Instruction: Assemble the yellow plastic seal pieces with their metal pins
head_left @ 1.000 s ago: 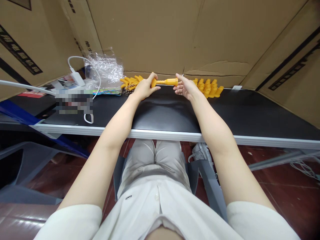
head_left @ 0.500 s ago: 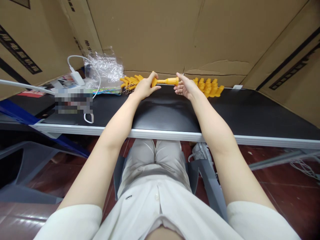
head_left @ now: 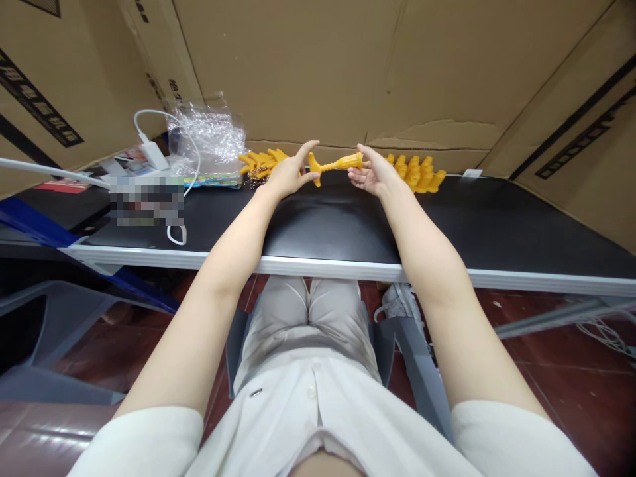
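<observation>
A yellow plastic peg (head_left: 336,163) is held above the worktop (head_left: 447,218), long axis running nine to three o'clock. The right hand (head_left: 373,175) is closed on its ribbed end; the left hand (head_left: 288,175), fingers loosely spread, is placed at the flanged end.

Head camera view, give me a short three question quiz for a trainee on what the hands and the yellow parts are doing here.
1. True or false: the right hand grips the ribbed end of the yellow part above the black table.
2. Which pile lies behind the left hand? A: yellow pieces with chains. B: blue screws.
3. Fill in: beside the clear plastic bag lies a white ____ with a cable.

Key: 1 true; 2 A; 3 charger.
</observation>
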{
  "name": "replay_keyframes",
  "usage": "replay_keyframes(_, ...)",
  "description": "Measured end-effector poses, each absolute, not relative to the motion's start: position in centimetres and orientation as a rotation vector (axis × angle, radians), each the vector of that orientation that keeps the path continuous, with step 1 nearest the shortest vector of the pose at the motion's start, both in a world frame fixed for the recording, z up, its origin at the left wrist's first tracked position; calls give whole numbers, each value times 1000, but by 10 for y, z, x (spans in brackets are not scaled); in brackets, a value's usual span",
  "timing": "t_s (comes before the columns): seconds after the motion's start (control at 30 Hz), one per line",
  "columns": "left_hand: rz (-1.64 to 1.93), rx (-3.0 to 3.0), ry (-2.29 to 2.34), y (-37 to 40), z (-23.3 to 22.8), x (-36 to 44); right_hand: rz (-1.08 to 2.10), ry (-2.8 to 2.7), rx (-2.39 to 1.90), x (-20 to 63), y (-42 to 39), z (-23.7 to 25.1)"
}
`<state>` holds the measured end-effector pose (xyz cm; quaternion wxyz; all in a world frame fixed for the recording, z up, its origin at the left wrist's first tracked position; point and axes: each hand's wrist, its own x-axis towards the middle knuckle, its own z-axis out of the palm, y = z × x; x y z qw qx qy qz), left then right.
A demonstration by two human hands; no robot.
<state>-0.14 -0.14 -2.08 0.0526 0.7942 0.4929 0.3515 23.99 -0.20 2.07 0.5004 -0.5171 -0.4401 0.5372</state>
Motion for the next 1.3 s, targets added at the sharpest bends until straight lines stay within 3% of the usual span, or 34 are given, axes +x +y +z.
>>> replay_keyframes(0.13, 1063, 2418, 1468, 2, -23, -4, 1139, -1016, -1254, 257, 12, 16)
replay_keyframes(0.33, 1101, 2447, 1408, 7, -27, -6, 407, -1332, -1321, 284, 40, -4)
replay_keyframes(0.47, 1071, 2457, 1432, 6, -26, -6, 121, -1653, -1434, 288, 44, -17)
replay_keyframes(0.87, 1047, 2399, 1493, -8, -18, 1, -43, -2047, -1845, 258, 18, -16)
replay_keyframes(1.3, 1021, 2414, 1544, -9, -18, 2, -122, -2052, -1875, 245, 20, -22)
